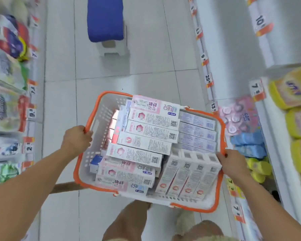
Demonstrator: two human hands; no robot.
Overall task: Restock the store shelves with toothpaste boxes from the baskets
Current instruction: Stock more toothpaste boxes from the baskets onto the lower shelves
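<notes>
A white plastic basket (101,122) with an orange rim hangs in the air in front of me, above the aisle floor. It is packed with several pink-and-white toothpaste boxes (146,143), stacked flat in layers, some turned lengthwise at the near right. My left hand (76,138) grips the orange rim on the basket's left side. My right hand (233,162) grips the rim on its right side. My legs show below the basket.
Shelves (229,54) with orange price tags run down the right, holding yellow packs (295,94), pink and blue packs. Blurred packaged goods fill the left shelves (7,94). A blue-topped white stool (108,30) stands ahead on the tiled aisle floor.
</notes>
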